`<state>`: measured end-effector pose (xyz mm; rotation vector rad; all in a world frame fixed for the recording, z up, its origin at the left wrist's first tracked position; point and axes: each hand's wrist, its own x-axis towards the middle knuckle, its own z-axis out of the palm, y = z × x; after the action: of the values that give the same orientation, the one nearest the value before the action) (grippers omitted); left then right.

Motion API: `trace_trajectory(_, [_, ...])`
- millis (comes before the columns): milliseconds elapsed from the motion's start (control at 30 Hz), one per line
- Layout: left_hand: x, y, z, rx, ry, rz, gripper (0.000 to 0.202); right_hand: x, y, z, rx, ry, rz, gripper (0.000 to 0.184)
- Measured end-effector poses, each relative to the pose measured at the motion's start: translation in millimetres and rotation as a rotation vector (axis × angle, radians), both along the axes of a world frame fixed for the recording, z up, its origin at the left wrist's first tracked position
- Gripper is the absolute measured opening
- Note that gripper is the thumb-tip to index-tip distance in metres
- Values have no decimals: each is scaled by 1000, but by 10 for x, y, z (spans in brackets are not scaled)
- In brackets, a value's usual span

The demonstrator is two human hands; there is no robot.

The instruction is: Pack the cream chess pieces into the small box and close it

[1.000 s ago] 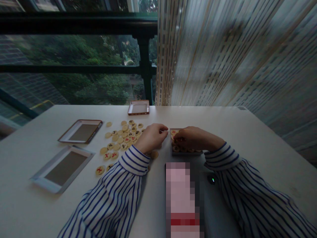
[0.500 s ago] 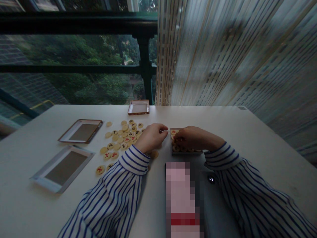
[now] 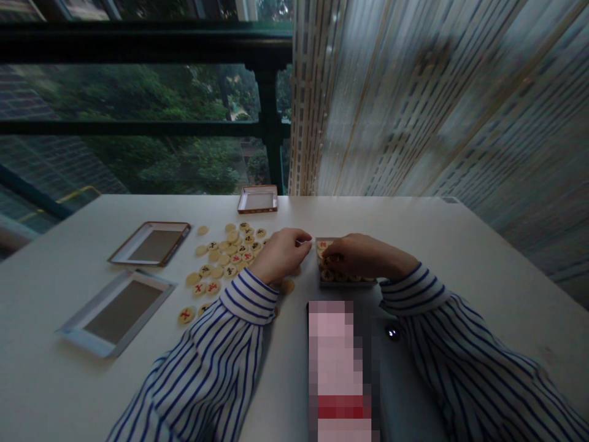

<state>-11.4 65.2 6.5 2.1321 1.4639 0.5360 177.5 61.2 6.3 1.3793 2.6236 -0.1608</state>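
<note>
A small box (image 3: 348, 283) stands on the table, with round xiangqi pieces (image 3: 327, 276) set inside it. My right hand (image 3: 368, 255) reaches over this box from the right, its bent fingertips closed down on a xiangqi piece in the left part and hiding much of the inside. Just left of the box's left wall is my left hand (image 3: 283, 255), fingers curled together toward the thumb; whatever they hold is hidden. Loose wooden xiangqi pieces (image 3: 224, 260), some face up with red or black characters, lie scattered to the left, partly behind my left hand and sleeve.
Two shallow box parts, a brown-rimmed one (image 3: 168, 244) and a grey-white one (image 3: 108, 350), lie at the left. A smaller brown-edged tray (image 3: 257, 209) sits near the far edge. In front is a dark device with a blurred screen (image 3: 335, 356). Railing and curtain stand beyond.
Both hands stay almost where they were. The right fingertips shift very slightly in the box; the loose pieces look the same.
</note>
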Motion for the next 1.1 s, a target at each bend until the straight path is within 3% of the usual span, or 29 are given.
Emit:
trace_trajectory(567, [-5, 7, -15, 38, -5, -4, 30, -9, -15, 24, 37, -7, -10, 26])
trace_trajectory(900, [-130, 17, 116, 139, -54, 32, 31, 78, -81, 285, 145, 83, -114, 26])
trace_trajectory(1100, [-260, 28, 271, 182, -133, 37, 34, 58, -180, 437, 270, 125, -103, 26])
